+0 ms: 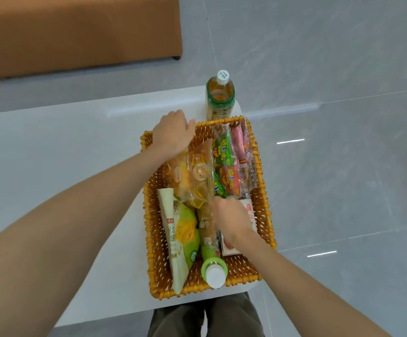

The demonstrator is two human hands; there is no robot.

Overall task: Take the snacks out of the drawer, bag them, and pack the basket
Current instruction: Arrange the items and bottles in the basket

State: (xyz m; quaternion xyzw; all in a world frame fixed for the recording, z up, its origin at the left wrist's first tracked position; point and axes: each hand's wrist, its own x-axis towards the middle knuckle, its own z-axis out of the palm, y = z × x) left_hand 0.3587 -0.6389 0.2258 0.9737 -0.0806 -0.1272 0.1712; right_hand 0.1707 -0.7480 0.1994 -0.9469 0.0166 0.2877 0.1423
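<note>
An orange wicker basket [267, 207] stands on the white table [58, 166], full of snacks. My left hand [173, 132] grips its far left rim. My right hand [231, 217] reaches into the middle and pinches the near edge of a clear bag of yellow snacks [195, 176]. A second clear bag with green, red and pink packets [234, 161] lies at the far right. Along the left side lies a green and white snack packet [181, 237]. A bottle with a green label and white cap [212, 263] lies in the centre, and a white packet [250, 210] shows beside my right hand.
A tea bottle with a white cap [220, 96] stands upright on the table's far corner, just behind the basket. An orange-brown sofa [75, 32] is beyond the table. Grey floor tiles [343, 117] lie to the right, my legs [207, 319] below the near edge.
</note>
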